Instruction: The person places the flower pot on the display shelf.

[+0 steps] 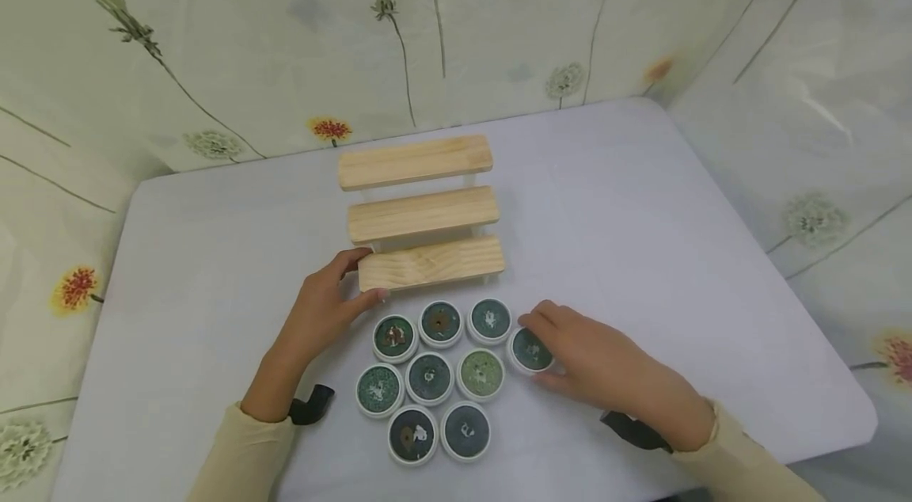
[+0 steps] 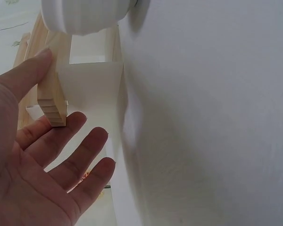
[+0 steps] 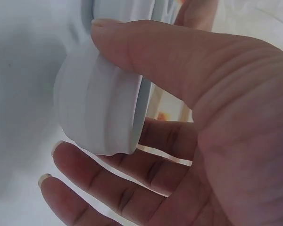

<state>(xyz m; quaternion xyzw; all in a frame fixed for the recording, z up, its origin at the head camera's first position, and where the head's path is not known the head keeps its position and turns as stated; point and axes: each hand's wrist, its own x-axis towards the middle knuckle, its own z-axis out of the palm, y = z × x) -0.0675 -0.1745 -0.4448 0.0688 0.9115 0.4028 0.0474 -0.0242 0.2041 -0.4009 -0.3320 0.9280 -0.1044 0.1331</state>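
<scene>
held jar: at the right end of the cluster; lifted or resting, cannot tell; best kept level, green face up.
right hand: pinching the held jar's sides between thumb and fingers; best to stay off the top.
other jars: just beside; best not nudged.
left hand: pinching the left end of the front shelf, with outer fingers spread; best steadied lightly, without tipping.
</scene>
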